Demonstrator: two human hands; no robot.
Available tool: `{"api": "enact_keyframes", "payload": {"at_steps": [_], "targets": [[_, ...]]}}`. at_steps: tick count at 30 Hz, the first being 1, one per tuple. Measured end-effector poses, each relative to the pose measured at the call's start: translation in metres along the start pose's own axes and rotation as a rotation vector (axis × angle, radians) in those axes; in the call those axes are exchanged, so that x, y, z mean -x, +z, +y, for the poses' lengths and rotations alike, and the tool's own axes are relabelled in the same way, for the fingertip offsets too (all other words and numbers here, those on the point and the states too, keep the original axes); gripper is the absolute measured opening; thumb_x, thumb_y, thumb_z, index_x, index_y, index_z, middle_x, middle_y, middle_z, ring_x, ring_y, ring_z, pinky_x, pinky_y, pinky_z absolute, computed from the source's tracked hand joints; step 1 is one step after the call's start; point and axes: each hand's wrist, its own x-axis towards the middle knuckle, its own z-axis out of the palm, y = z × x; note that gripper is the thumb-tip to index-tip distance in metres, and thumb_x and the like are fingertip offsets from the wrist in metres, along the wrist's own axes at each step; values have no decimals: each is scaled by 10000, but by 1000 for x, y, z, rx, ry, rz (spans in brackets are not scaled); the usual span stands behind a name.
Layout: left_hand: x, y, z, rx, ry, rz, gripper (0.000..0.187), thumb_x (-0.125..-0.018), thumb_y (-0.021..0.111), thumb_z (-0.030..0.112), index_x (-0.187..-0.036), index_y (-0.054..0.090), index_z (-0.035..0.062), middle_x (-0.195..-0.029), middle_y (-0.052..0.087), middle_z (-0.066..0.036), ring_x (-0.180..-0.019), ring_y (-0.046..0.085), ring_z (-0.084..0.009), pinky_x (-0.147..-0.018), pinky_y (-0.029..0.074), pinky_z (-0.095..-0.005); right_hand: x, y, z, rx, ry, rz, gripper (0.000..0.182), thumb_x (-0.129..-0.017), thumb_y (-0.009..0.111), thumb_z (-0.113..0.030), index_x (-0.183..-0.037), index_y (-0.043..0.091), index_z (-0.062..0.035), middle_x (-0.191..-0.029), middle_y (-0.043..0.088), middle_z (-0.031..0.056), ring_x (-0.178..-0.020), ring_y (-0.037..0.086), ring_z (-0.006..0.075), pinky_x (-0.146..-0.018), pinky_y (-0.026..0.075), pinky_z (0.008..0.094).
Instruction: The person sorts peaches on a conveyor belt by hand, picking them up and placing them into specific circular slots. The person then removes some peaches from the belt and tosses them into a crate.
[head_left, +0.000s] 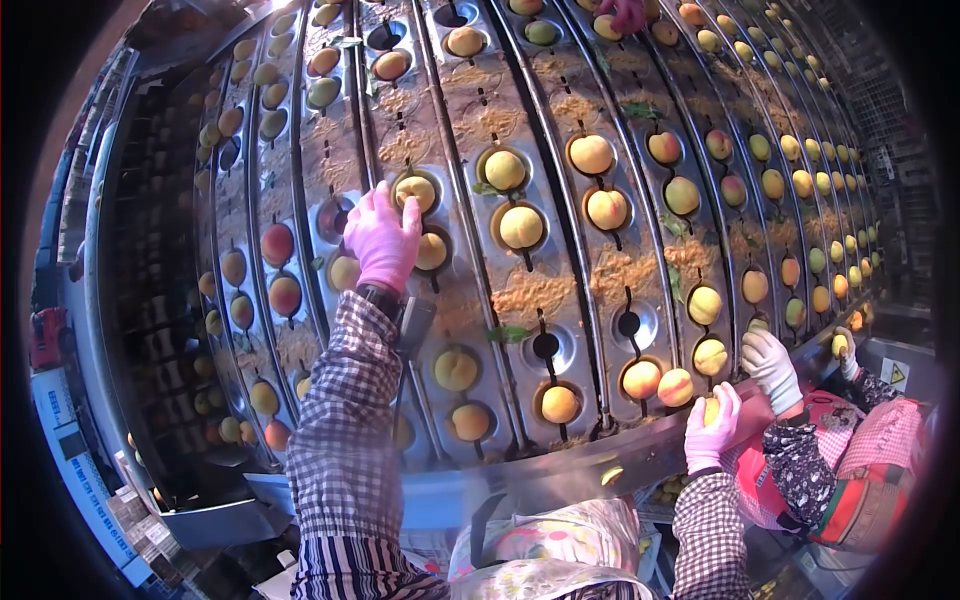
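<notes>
Left hand (pixel 383 238): fingers on cupped peach (pixel 422 188), grip unclear. Right hand (pixel 710 436), apart: clasping second peach (pixel 711 409), conveyor's (pixel 560 462) near edge. Likely light, bruisable; hold round sides.

Pretty cramped spot tbh. Long blue-and-white panel (pixel 85 475) down the left, small red thing (pixel 47 338) just above it, pale stacked boxes (pixel 150 530) nearby. Dark gridded stuff (pixel 897 85) upper right, yellow warning label (pixel 897 376) lower right. Harsh glare up top left.
</notes>
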Motion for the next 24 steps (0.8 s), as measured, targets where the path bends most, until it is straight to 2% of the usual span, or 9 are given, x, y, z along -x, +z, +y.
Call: {"api": "enact_keyframes", "payload": {"at_steps": [2,5,6,8,12,16,19,21,24], "targets": [[-4,4,8,-5,35,-8,443,-881,678,299,-1298,627,157,-1299,634,-93,-1236,556,-341,-1067,384,-483,-3,-1,-3,58,-28,15,346,-847,731,-110,-1152,610,1,-1205,615,205,-1129,607,371,-976,506,455],[-7,13,10,52,122,-43,475,-824,699,210,-1289,608,179,-1289,630,-60,-1202,575,-309,-1074,383,-471,5,0,0,270,284,-202,349,-865,750,-177,-1129,611,3,-1087,636,223,-1017,621,390,-879,514,469],[-6,19,6,68,155,-37,490,-807,703,183,-1286,600,183,-1289,628,-57,-1193,578,-305,-1076,384,-472,12,7,14,230,170,-129,367,-879,757,-240,-1111,612,3,-983,634,230,-916,613,409,-810,500,486],[-7,23,1,89,215,8,545,-754,709,96,-1271,574,202,-1286,620,-45,-1155,589,-290,-1079,389,-474,12,9,13,204,138,-65,365,-880,756,-249,-1104,615,2,-966,634,224,-905,613,409,-808,500,491],[-10,16,0,135,205,-30,532,-771,702,97,-1283,594,192,-1295,620,-84,-1187,582,-315,-1070,399,-488,6,6,6,209,149,-65,365,-884,751,-273,-1097,621,-6,-956,637,221,-894,616,409,-797,501,494],[5,-22,-29,278,158,128,555,-821,674,74,-1362,575,146,-1319,609,-141,-1212,571,-360,-1055,430,-476,7,8,8,239,183,-87,376,-886,749,-290,-1093,614,-6,-938,628,221,-886,615,413,-792,501,491],[32,-36,-104,742,-154,59,474,-886,606,-13,-1352,587,68,-1313,596,-182,-1222,576,-368,-1058,463,-398,14,8,3,222,193,-106,347,-890,736,-243,-1104,605,-3,-992,619,228,-927,606,409,-823,499,491],[49,-56,-142,506,-83,-150,538,-852,636,-3,-1378,570,84,-1339,576,-190,-1250,562,-378,-1082,453,-409,15,5,-8,191,169,-113,330,-890,724,-199,-1127,604,-2,-1036,617,225,-973,603,399,-860,498,484],[58,-82,-133,216,188,-236,709,-762,699,49,-1437,519,171,-1416,536,-144,-1278,527,-384,-1068,435,-478,17,9,-26,78,81,-67,343,-862,714,-111,-1166,605,5,-1112,619,212,-1046,608,393,-927,505,469]]}}
